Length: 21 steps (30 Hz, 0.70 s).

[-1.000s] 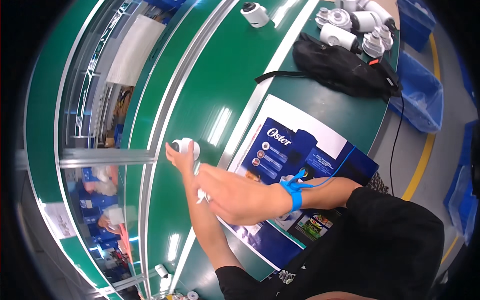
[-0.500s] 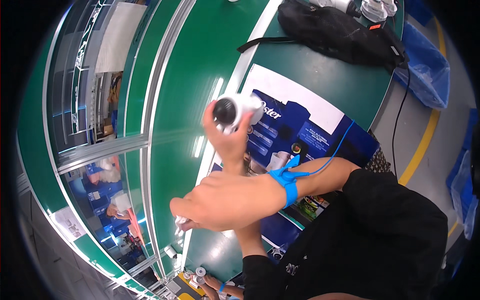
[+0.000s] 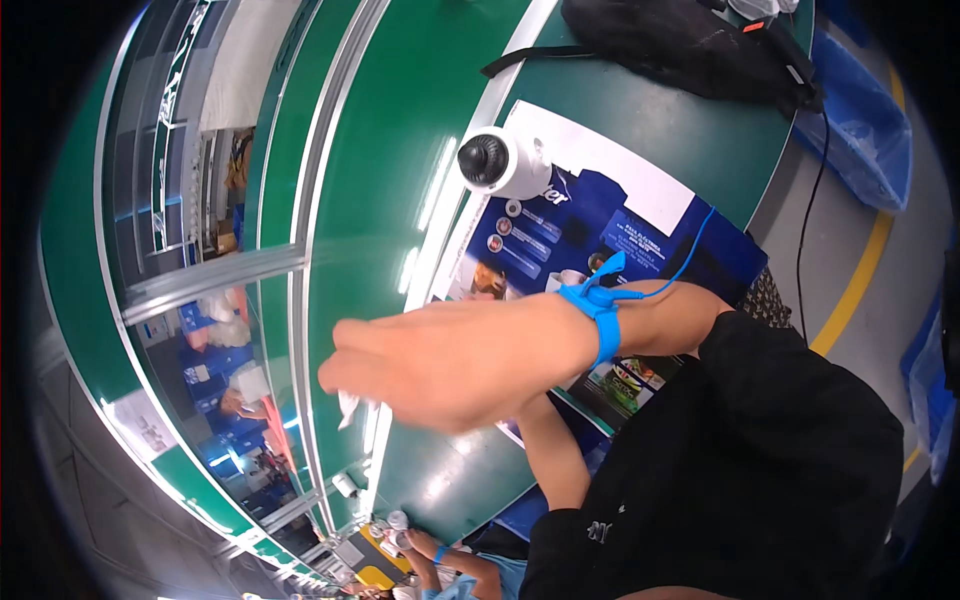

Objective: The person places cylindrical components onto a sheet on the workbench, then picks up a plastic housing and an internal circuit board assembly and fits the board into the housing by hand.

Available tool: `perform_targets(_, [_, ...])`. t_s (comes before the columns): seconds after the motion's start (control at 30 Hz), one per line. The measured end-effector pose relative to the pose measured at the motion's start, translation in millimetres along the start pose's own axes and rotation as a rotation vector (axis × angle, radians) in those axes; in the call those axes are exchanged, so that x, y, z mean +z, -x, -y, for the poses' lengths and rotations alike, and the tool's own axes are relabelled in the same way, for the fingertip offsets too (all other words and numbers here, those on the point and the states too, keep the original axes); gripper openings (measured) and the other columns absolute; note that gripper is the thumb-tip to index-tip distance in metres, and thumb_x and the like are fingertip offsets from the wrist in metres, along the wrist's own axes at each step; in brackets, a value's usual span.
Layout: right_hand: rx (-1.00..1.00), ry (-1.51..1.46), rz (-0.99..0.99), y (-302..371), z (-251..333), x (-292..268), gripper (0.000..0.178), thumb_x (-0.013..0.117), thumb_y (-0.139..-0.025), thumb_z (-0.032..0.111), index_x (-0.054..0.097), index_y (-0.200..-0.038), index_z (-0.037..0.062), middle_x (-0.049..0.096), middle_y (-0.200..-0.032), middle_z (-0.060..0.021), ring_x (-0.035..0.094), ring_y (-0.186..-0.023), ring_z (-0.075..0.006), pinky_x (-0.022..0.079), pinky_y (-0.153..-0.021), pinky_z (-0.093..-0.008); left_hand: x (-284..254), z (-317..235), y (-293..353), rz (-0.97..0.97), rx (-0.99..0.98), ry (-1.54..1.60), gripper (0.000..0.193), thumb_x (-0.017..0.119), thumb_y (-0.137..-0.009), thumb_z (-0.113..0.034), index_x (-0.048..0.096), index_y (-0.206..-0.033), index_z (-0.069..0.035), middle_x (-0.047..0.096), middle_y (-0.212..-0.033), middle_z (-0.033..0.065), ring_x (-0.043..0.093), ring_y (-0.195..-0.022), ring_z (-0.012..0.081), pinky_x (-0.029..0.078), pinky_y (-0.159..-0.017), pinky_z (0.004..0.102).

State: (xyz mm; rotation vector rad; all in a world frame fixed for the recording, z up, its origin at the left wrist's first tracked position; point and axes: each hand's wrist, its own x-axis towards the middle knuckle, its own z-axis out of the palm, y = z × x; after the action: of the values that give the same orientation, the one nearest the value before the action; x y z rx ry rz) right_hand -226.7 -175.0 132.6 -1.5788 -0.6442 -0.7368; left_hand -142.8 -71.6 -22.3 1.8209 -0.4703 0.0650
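Observation:
A white dome camera with a dark rounded front stands on the printed blue cardboard, at its far left corner. No hand touches it. My right hand, with a blue strap round the wrist, is raised over the bench edge. Its fingers are closed on a small crumpled white wipe, which pokes out below them. Beneath it crosses my left forearm. My left hand is almost wholly hidden behind the right one, so its fingers cannot be read.
A black bag lies on the green bench. The strap's blue cord runs over the cardboard. A window frame stands to the left. A co-worker's hands are at the bottom. Blue plastic bags stand right.
My left hand has let go of the dome camera, which now stands on the cardboard, and has drawn back beneath my right hand. The right hand still grips the white wipe.

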Motion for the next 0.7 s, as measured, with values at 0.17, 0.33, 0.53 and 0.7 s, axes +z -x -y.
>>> perform_targets(0.17, [-0.048,0.043,-0.083,4,-4,-12,0.017,0.056,-0.076,-0.002,0.051,-0.092,0.0024,0.058,-0.084,-0.0158,0.061,-0.077,-0.038,0.049,-0.063,-0.0436,-8,17,9,-0.101,-0.14,0.126,0.04,0.069,-0.088,-0.017,0.046,-0.114,0.003,0.06,-0.111,0.0184,0.061,-0.097,0.0225,0.048,-0.089,0.0327])
perform_targets(0.33, [-0.043,0.58,-0.276,32,-5,-72,0.018,0.059,-0.088,0.004,0.061,-0.106,0.0003,0.067,-0.091,-0.0108,0.064,-0.076,-0.0161,0.051,-0.07,-0.0268,-49,27,7,-0.224,-0.127,0.198,0.019,0.053,-0.098,-0.018,0.053,-0.09,-0.001,0.067,-0.076,0.0105,0.063,-0.069,0.0141,0.05,-0.071,0.0247])
perform_targets(0.53, [0.434,1.377,0.101,192,-60,-204,0.067,0.063,-0.088,0.011,0.03,-0.146,0.0046,0.031,-0.148,-0.0239,0.034,-0.133,-0.0402,0.028,-0.11,-0.0432,-18,50,16,-0.215,-0.053,0.043,0.014,0.063,-0.09,-0.014,0.061,-0.088,0.0,0.068,-0.071,0.0086,0.066,-0.064,0.0134,0.052,-0.058,0.0273])
perform_targets(0.7, [0.28,1.189,0.16,199,-40,-122,0.017,0.053,-0.094,0.007,0.065,-0.105,0.0015,0.057,-0.124,-0.0177,0.053,-0.115,-0.0338,0.042,-0.097,-0.0405,-19,57,26,-0.392,-0.039,-0.057,0.019,0.066,-0.081,-0.013,0.061,-0.095,-0.001,0.067,-0.08,0.0135,0.067,-0.072,0.024,0.053,-0.065,0.0332])
